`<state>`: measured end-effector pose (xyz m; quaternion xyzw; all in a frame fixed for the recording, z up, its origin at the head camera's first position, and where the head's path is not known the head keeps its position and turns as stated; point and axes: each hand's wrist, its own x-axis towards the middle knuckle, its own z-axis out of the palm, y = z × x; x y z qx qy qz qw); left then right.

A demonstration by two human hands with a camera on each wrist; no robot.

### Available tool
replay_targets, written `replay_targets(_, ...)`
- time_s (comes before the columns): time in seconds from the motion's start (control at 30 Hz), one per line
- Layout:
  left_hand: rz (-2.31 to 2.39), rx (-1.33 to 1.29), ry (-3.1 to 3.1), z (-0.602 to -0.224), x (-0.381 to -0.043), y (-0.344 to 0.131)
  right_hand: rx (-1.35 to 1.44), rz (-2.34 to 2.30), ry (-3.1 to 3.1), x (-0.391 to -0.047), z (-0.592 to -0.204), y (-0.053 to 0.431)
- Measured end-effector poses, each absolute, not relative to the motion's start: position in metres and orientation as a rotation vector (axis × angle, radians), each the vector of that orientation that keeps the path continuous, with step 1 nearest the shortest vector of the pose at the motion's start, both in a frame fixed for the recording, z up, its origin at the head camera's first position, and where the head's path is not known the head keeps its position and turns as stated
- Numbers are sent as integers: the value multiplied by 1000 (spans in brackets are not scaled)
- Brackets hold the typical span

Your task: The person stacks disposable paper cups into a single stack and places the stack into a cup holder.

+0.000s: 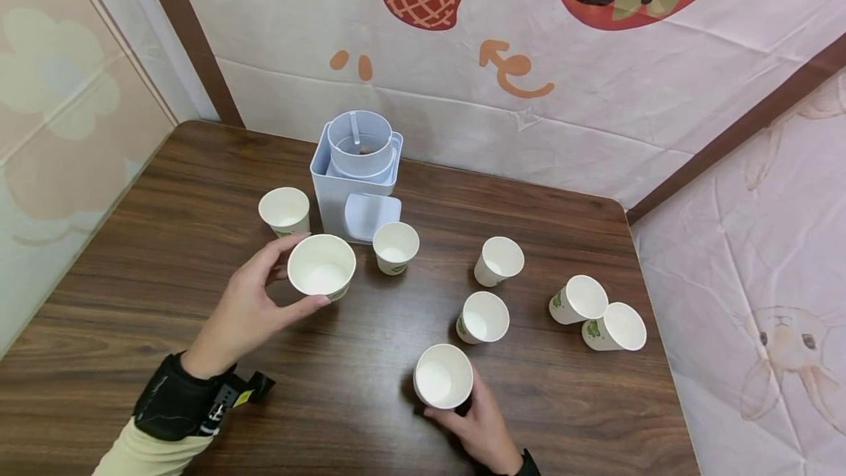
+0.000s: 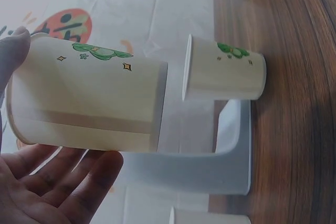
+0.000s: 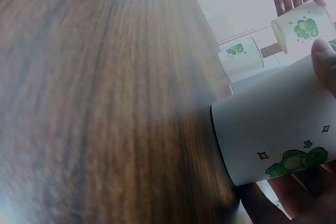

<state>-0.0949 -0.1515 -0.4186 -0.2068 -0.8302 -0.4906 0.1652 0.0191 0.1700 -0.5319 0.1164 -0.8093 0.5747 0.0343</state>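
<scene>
My left hand (image 1: 254, 307) holds a white paper cup (image 1: 322, 264) by its sides, thumb and fingers across from each other, raised over the table. Green cartoon prints show on that cup in the left wrist view. Toward the table's near side, my right hand (image 1: 481, 424) grips another paper cup (image 1: 443, 376), thumb at its rim and fingers around its far side. Its base sits right at the tabletop in the right wrist view. Beyond the left hand stand a paper cup (image 1: 284, 210) and a smaller-looking one (image 1: 395, 247), either side of a pale blue dispenser-like box (image 1: 330, 204).
Two upright paper cups stand right of centre, one farther back (image 1: 499, 261) and one nearer (image 1: 483, 317). At the right, a pair of cups (image 1: 578, 300) (image 1: 615, 327) touch or overlap. A printed cloth wall (image 1: 423, 123) borders the wooden table (image 1: 357, 402) behind.
</scene>
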Motion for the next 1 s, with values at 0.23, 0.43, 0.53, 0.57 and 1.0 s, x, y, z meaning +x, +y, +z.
replay_targets(0.23, -1397, -648, -2414, -415, -90, -136, 364, 1766, -2481, 20, -532, 170)
replay_targets(0.43, -1471, -733, -2442, -409, -86, -119, 351, 1766, -2479, 20, -531, 169)
replay_targets(0.53, -1502, -777, -2452, -407, -84, -110, 352, 1761, -2476, 20, -531, 169)
replay_targets(0.57, -1510, -797, -2449, -407, -83, -107, 353, 1762, -2474, 20, -531, 169)
replay_targets(1.0, -1598, -1069, -2394, -402, -66, -70, 345, 1713, -2494, 20, -525, 166)
